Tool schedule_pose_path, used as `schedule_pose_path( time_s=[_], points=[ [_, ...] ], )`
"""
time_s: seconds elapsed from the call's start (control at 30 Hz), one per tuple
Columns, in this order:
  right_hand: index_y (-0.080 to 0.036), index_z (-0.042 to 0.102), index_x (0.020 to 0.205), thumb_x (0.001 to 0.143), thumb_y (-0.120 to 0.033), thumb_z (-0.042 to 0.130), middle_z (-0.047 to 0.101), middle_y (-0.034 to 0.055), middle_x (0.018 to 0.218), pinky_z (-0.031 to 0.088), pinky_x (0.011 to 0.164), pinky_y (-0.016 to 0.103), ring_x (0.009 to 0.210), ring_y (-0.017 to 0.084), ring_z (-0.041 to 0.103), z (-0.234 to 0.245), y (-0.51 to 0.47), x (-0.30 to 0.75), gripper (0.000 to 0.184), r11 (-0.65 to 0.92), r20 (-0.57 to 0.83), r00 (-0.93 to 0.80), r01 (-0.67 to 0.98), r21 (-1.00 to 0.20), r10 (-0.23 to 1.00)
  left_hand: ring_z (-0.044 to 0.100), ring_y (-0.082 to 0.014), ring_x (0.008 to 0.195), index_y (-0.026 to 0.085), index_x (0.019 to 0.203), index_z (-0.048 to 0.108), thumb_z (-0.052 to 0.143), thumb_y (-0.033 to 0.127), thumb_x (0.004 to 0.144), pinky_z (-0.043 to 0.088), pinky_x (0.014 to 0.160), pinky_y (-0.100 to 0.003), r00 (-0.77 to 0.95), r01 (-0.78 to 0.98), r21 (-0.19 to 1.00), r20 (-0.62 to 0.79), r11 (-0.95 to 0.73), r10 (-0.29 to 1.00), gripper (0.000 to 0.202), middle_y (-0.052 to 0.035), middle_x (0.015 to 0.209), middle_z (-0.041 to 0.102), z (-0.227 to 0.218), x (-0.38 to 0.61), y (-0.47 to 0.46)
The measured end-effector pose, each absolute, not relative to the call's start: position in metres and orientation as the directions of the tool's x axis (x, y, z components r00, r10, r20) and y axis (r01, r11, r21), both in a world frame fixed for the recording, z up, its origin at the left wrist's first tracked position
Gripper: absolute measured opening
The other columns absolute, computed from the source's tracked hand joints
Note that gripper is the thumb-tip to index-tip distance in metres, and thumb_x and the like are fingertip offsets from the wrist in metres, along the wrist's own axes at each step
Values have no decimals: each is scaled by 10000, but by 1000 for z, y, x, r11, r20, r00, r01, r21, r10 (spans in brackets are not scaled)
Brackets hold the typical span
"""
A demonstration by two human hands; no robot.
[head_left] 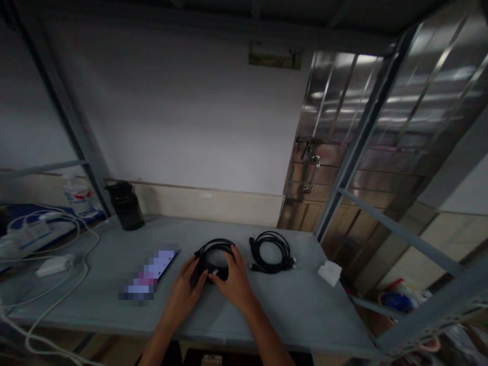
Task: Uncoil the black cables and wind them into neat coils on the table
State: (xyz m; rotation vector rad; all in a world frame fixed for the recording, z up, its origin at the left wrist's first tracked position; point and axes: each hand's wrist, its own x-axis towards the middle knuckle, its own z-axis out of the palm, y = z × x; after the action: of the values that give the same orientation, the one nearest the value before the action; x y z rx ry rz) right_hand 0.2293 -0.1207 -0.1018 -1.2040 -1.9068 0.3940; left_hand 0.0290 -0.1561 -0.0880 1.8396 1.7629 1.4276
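Note:
A coiled black cable lies on the grey table in front of me. My left hand rests at the coil's left side, fingers curled onto it. The coil's right side is under my right hand, whose fingers are bent over it and whose thumb sits near a small pale connector end. Both hands grip the coil. A second coiled black cable lies untouched just to the right.
A dark jar and a plastic bottle stand at the back left. White cables and chargers trail over the left end. A blurred flat object lies left of my hands, crumpled white paper right. A metal door stands behind.

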Motion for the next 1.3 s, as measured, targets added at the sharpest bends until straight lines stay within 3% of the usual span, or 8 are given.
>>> schedule_pose_path(
  time_s=[0.23, 0.4, 0.53, 0.7, 0.97, 1.17, 1.3],
  points=[
    [-219, 730, 1443, 793, -641, 1014, 571, 194, 1677, 427, 1321, 632, 1586, 425, 509, -107, -117, 230, 825, 542, 557, -53, 326, -775, 829, 664, -360, 1490, 230, 1512, 664, 617, 523, 1040, 495, 1308, -616, -112, 623, 695, 535, -360, 838, 557, -163, 1587, 687, -104, 20, -147],
    [-246, 762, 1190, 1002, -711, 783, 748, 113, 1303, 519, 1178, 514, 1267, 324, 693, -90, -117, 234, 502, 540, 567, 134, 192, -820, 813, 671, -350, 1480, 235, 1485, 686, 530, 439, 1084, 500, 1306, -619, -98, 622, 676, 567, -395, 818, 476, -159, 1573, 693, -108, 13, -145],
    [-230, 709, 1098, 1117, -660, 632, 732, 67, 1068, 546, 991, 416, 1028, 265, 688, -82, -115, 241, 437, 487, 519, 254, 180, -854, 816, 694, -362, 1450, 225, 1448, 711, 496, 447, 1092, 527, 1278, -630, -125, 613, 693, 560, -380, 819, 471, -162, 1530, 725, -106, 10, -146],
    [-225, 654, 1025, 1137, -659, 574, 676, 27, 949, 514, 844, 352, 876, 223, 636, -82, -114, 245, 456, 438, 459, 337, 141, -888, 822, 719, -364, 1407, 220, 1410, 729, 511, 500, 1084, 547, 1260, -609, -134, 597, 711, 544, -371, 828, 482, -157, 1474, 764, -100, 7, -149],
    [-241, 599, 947, 1088, -679, 603, 636, -1, 840, 497, 746, 332, 762, 204, 606, -82, -112, 245, 460, 404, 406, 350, 80, -911, 845, 725, -366, 1395, 222, 1405, 742, 504, 557, 1077, 546, 1251, -623, -173, 564, 756, 502, -332, 848, 526, -150, 1451, 784, -95, 8, -154],
    [-242, 629, 949, 1066, -668, 629, 651, 7, 831, 508, 735, 332, 765, 213, 628, -81, -113, 244, 442, 393, 391, 328, 61, -917, 860, 778, -355, 1311, 242, 1386, 753, 579, 588, 1027, 646, 1137, -553, -235, 469, 832, 442, -297, 866, 528, -127, 1435, 799, -96, 7, -155],
    [-244, 621, 929, 1066, -672, 625, 651, 10, 825, 508, 718, 328, 754, 212, 627, -81, -113, 244, 450, 394, 394, 321, 67, -917, 861, 756, -371, 1360, 235, 1379, 759, 613, 608, 1004, 611, 1188, -574, -249, 449, 848, 421, -281, 872, 549, -131, 1440, 798, -96, 7, -155]
  ],
)
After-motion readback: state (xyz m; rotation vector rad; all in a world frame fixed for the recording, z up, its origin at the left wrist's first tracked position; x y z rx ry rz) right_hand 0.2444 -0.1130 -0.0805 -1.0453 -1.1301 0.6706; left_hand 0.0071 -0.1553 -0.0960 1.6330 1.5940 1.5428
